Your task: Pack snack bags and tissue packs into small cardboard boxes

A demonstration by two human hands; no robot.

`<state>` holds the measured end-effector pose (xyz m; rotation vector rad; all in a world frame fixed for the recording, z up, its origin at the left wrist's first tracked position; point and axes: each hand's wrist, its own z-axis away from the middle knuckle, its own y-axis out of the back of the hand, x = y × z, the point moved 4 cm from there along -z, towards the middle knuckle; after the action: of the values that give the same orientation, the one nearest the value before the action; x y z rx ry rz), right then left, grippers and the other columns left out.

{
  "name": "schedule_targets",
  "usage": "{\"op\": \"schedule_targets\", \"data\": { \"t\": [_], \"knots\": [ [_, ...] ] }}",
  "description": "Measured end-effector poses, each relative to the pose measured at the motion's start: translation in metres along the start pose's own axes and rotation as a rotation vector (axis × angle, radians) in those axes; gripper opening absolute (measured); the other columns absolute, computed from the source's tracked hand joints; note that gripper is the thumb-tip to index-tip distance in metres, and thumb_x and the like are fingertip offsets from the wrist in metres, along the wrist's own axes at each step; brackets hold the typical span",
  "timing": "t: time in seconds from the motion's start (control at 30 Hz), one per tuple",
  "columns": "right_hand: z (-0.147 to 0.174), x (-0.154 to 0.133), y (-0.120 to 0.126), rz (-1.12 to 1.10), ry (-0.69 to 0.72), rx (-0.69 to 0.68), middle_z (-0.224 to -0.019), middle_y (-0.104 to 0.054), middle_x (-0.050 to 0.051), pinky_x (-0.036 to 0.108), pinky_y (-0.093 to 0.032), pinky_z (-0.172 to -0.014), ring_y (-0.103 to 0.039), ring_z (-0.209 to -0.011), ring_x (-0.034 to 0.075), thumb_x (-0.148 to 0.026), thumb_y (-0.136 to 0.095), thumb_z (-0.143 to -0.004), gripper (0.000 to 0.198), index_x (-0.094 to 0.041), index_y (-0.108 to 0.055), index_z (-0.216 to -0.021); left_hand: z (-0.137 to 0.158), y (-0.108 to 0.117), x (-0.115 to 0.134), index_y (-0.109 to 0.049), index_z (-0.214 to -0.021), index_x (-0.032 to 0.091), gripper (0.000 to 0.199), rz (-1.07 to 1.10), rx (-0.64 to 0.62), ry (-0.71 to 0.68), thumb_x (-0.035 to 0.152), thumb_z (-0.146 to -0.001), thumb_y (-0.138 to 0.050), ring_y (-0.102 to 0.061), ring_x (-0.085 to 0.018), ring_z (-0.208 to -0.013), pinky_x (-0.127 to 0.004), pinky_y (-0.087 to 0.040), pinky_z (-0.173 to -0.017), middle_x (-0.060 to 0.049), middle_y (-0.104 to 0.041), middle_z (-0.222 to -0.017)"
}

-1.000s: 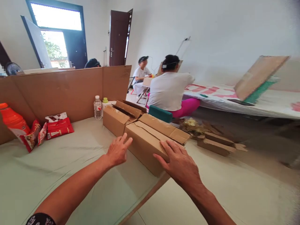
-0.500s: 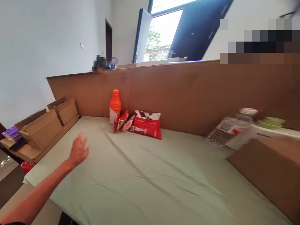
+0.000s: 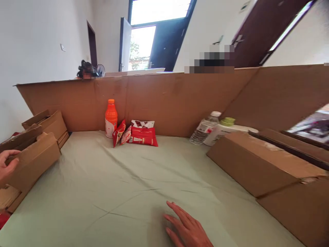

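Note:
At the left edge, my left hand point(image 3: 7, 166) is partly cut off. Its fingers reach over the rim of a brown cardboard box point(image 3: 36, 164), with the thumb on the near side. My right hand point(image 3: 187, 226) hovers low over the pale green cloth point(image 3: 123, 212) at the front, fingers spread and holding nothing. Farther back, an orange-capped bottle point(image 3: 111, 118) stands upright against the cardboard wall. Beside it are two small red snack packets point(image 3: 119, 133) and a larger red-and-white snack bag point(image 3: 143, 133).
A long cardboard wall point(image 3: 164, 103) closes off the back. On the right are a tilted clear water bottle point(image 3: 205, 129), a white bottle with a green cap point(image 3: 227, 121) and a large cardboard box point(image 3: 257, 164). Another cardboard box point(image 3: 52, 125) sits at the far left corner. People are behind the wall.
My left hand has gone from above the cloth to the near left box, which looks shifted toward the cloth. My right hand has come into view. The camera has turned right.

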<state>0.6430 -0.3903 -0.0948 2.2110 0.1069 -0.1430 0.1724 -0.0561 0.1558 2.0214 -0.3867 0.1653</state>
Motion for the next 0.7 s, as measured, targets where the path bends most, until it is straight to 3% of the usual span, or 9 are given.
{"op": "schedule_targets", "data": {
  "t": [0.1,0.13,0.17,0.2,0.27,0.37,0.47,0.57,0.7],
  "knots": [
    [-0.008,-0.005,0.008,-0.019,-0.028,0.037,-0.132,-0.07,0.01,0.044,-0.064,-0.082,-0.07,-0.114,0.031,-0.031,-0.053,-0.097,0.024,-0.027,-0.076,-0.104,0.03,-0.024,0.044,-0.065,-0.104,0.028,0.03,0.129,-0.073,-0.283,0.048,-0.089,-0.049,-0.062,-0.02,-0.051,-0.032,-0.052,-0.05,0.004,-0.071,-0.072],
    [-0.009,-0.006,0.01,-0.041,-0.045,0.046,-0.133,-0.069,0.01,0.044,-0.064,-0.083,-0.07,-0.114,0.03,-0.032,-0.053,-0.097,0.025,-0.027,-0.075,-0.107,0.045,-0.03,0.066,-0.065,-0.106,0.028,0.028,0.195,-0.069,-0.414,0.045,-0.09,-0.051,-0.067,-0.02,-0.061,-0.031,-0.055,-0.058,0.004,-0.075,-0.083],
    [-0.01,-0.006,0.012,-0.071,-0.071,0.035,-0.135,-0.068,0.01,0.043,-0.064,-0.085,-0.069,-0.116,0.03,-0.032,-0.052,-0.098,0.026,-0.027,-0.073,-0.113,0.062,-0.032,0.09,-0.066,-0.103,0.027,0.025,0.297,0.03,-0.53,0.042,-0.092,-0.049,-0.071,-0.021,-0.069,-0.031,-0.057,-0.065,0.002,-0.076,-0.089],
    [-0.011,-0.008,0.013,-0.109,-0.104,0.005,-0.14,-0.065,0.01,0.043,-0.063,-0.088,-0.068,-0.12,0.029,-0.032,-0.053,-0.098,0.03,-0.027,-0.069,-0.123,0.08,-0.037,0.116,-0.066,-0.106,0.027,0.023,0.353,0.008,-0.675,0.039,-0.094,-0.051,-0.074,-0.021,-0.081,-0.03,-0.058,-0.073,0.001,-0.078,-0.098],
    [-0.015,-0.012,0.016,-0.207,-0.181,-0.075,-0.148,-0.058,0.011,0.043,-0.061,-0.095,-0.062,-0.129,0.029,-0.034,-0.053,-0.099,0.044,-0.027,-0.057,-0.142,0.115,-0.045,0.164,-0.066,-0.106,0.026,0.018,0.449,-0.003,-0.871,0.025,-0.095,-0.052,-0.073,-0.017,-0.084,-0.026,-0.056,-0.078,0.001,-0.077,-0.095],
    [-0.024,-0.022,0.024,-0.391,-0.288,-0.175,-0.15,-0.055,0.013,0.044,-0.059,-0.098,-0.058,-0.133,0.03,-0.04,-0.053,-0.098,0.058,-0.024,-0.042,-0.153,0.157,-0.051,0.219,-0.064,-0.105,0.023,0.024,0.544,-0.149,-1.013,0.011,-0.095,-0.046,-0.069,-0.015,-0.076,-0.025,-0.054,-0.071,-0.001,-0.073,-0.085],
    [-0.029,-0.026,0.033,-0.551,-0.394,-0.218,-0.14,-0.063,0.014,0.042,-0.063,-0.087,-0.067,-0.119,0.031,-0.046,-0.05,-0.098,0.058,-0.024,-0.043,-0.152,0.172,-0.048,0.24,-0.064,-0.104,0.022,0.025,0.571,-0.323,-1.017,0.01,-0.095,-0.045,-0.067,-0.017,-0.078,-0.028,-0.055,-0.07,-0.003,-0.072,-0.087],
    [-0.025,-0.021,0.034,-0.617,-0.465,-0.206,-0.131,-0.068,0.014,0.041,-0.064,-0.078,-0.07,-0.107,0.031,-0.045,-0.051,-0.097,0.057,-0.023,-0.046,-0.15,0.163,-0.043,0.237,-0.068,-0.1,0.025,0.019,0.566,-0.512,-0.965,0.02,-0.095,-0.05,-0.069,-0.021,-0.103,-0.034,-0.059,-0.086,-0.007,-0.073,-0.111],
    [-0.013,-0.018,0.016,-0.658,-0.488,-0.208,-0.126,-0.071,0.012,0.045,-0.062,-0.085,-0.069,-0.108,0.033,-0.041,-0.058,-0.093,0.055,-0.024,-0.052,-0.145,0.146,-0.044,0.235,-0.067,-0.096,0.027,0.013,0.504,-0.652,-1.009,0.026,-0.09,-0.056,-0.059,-0.028,-0.13,-0.044,-0.057,-0.098,-0.007,-0.064,-0.139]
  ]
}}
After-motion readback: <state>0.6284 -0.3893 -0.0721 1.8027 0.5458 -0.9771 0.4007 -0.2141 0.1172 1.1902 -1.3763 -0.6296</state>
